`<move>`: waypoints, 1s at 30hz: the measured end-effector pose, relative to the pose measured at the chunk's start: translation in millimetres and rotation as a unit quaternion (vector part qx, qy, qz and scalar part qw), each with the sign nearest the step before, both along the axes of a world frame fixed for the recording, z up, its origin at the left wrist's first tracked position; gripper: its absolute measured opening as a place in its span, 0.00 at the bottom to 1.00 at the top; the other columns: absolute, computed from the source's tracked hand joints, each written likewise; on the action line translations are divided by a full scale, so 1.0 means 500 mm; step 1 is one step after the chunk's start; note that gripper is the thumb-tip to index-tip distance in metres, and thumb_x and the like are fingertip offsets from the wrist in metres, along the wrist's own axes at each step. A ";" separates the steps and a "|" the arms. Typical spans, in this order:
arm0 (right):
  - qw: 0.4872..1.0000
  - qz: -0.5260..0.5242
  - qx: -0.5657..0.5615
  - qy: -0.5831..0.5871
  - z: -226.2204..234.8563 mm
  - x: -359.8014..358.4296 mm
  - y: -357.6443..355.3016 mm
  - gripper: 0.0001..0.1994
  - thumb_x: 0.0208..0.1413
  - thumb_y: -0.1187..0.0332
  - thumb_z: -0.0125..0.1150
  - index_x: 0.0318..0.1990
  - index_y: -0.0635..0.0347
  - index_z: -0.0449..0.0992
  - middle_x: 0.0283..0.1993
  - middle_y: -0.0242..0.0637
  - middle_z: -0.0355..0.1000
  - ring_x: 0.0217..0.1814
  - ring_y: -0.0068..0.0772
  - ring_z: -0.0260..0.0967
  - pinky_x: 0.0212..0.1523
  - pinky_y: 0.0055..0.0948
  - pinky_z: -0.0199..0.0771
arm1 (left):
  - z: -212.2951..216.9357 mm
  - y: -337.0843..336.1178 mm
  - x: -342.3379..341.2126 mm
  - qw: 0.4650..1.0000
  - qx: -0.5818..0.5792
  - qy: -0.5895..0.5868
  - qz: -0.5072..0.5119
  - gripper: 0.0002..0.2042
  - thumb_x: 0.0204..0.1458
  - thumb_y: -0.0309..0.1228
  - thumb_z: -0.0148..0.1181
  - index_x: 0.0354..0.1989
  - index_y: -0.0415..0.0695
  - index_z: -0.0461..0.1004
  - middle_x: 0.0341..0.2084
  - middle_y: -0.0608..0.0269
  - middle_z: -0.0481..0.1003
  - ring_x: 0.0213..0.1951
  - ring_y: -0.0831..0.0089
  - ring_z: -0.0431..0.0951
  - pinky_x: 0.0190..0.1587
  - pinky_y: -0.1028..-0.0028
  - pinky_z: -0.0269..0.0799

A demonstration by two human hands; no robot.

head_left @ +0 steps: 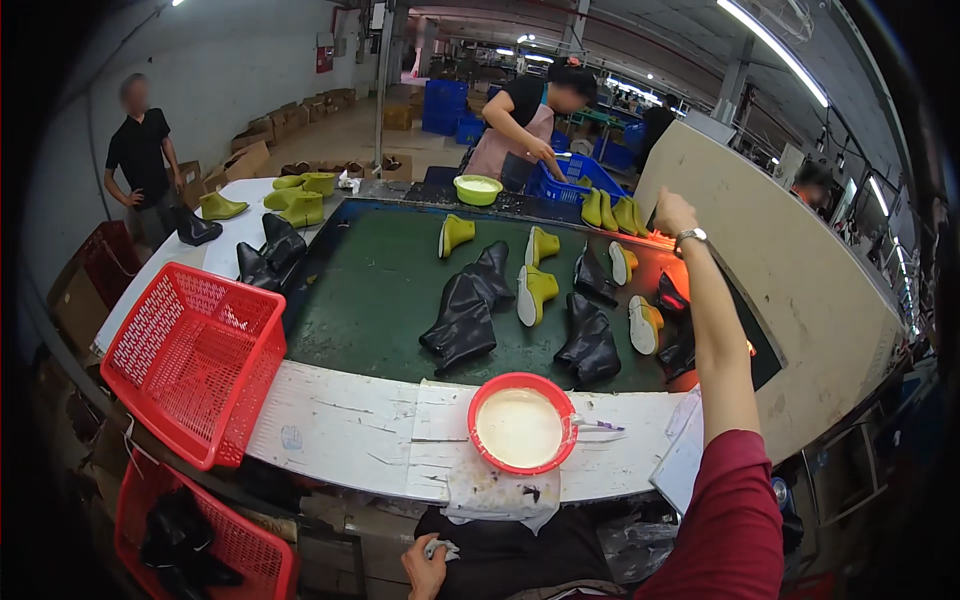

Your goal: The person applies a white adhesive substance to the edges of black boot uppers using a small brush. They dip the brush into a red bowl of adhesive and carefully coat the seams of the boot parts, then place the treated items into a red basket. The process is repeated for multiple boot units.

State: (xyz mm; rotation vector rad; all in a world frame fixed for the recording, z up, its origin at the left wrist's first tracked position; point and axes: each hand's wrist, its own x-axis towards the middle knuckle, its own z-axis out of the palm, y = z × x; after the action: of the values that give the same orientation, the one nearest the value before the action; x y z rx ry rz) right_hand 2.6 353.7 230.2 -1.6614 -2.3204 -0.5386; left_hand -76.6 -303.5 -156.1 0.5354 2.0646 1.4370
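Observation:
My left hand [425,572] is low at the front, by my dark lap, closed on a small crumpled pale cloth [441,548]. Stretched out to the far right, my right hand [675,212] has one finger raised and nothing visible in it; its other fingers are partly hidden. Beside it stand several yellow-green boot uppers [626,215]. Black leather boot uppers [465,310] and yellow-green ones with pale soles [537,294] lie on the dark green belt [385,262]. A red bowl [520,428] of cream-coloured liquid sits at the near edge, a brush [590,424] across its rim.
A red basket [190,365] stands on the left, another [205,530] below it with black uppers. An orange glow lights the belt's right side by a beige board [790,270]. Across the belt, a co-worker [520,125] reaches into a blue crate [575,180]; another person [145,150] stands far left.

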 end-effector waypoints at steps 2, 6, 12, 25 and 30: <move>0.999 0.045 -0.014 -0.010 -0.007 -0.077 -0.039 0.19 0.63 0.70 0.50 0.60 0.64 0.70 0.54 0.55 0.78 0.57 0.53 0.78 0.53 0.51 0.79 | 0.004 -0.009 -0.004 0.999 0.030 -0.011 0.041 0.13 0.54 0.28 0.68 0.47 0.40 0.81 0.38 0.42 0.82 0.39 0.54 0.84 0.40 0.62 0.78; 0.984 0.160 -0.013 -0.082 -0.024 -0.198 -0.100 0.28 0.60 0.71 0.53 0.70 0.59 0.61 0.53 0.54 0.78 0.55 0.55 0.78 0.52 0.50 0.79 | -0.186 0.007 -0.022 0.988 0.076 -0.048 0.129 0.16 0.48 0.24 0.69 0.46 0.33 0.82 0.35 0.51 0.84 0.41 0.69 0.83 0.44 0.68 0.77; 0.964 0.262 0.022 -0.041 0.077 -0.479 -0.127 0.39 0.53 0.73 0.60 0.74 0.41 0.56 0.54 0.46 0.78 0.55 0.54 0.77 0.45 0.50 0.80 | -0.180 0.027 -0.021 0.982 0.040 0.005 0.184 0.14 0.50 0.24 0.67 0.45 0.33 0.81 0.37 0.50 0.83 0.41 0.69 0.81 0.45 0.68 0.76; 0.940 0.322 0.107 -0.033 0.101 -0.590 -0.249 0.15 0.64 0.62 0.50 0.52 0.49 0.79 0.49 0.44 0.81 0.50 0.47 0.81 0.44 0.50 0.82 | -0.150 -0.005 0.012 0.951 0.081 0.024 0.297 0.14 0.54 0.22 0.62 0.49 0.32 0.78 0.34 0.57 0.80 0.39 0.74 0.78 0.43 0.69 0.76; 0.934 0.316 0.165 -0.036 0.137 -0.502 -0.143 0.31 0.55 0.56 0.67 0.67 0.43 0.67 0.48 0.46 0.80 0.51 0.52 0.80 0.45 0.48 0.81 | -0.232 0.058 -0.020 0.935 0.182 -0.047 0.299 0.13 0.54 0.19 0.63 0.48 0.33 0.79 0.33 0.62 0.80 0.38 0.76 0.79 0.41 0.71 0.77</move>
State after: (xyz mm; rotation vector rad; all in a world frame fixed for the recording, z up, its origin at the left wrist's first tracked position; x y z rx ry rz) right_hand -248.2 282.1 298.8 -0.6958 -2.4548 -0.7847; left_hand -86.7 -274.4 -272.3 -0.0521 1.9761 2.1717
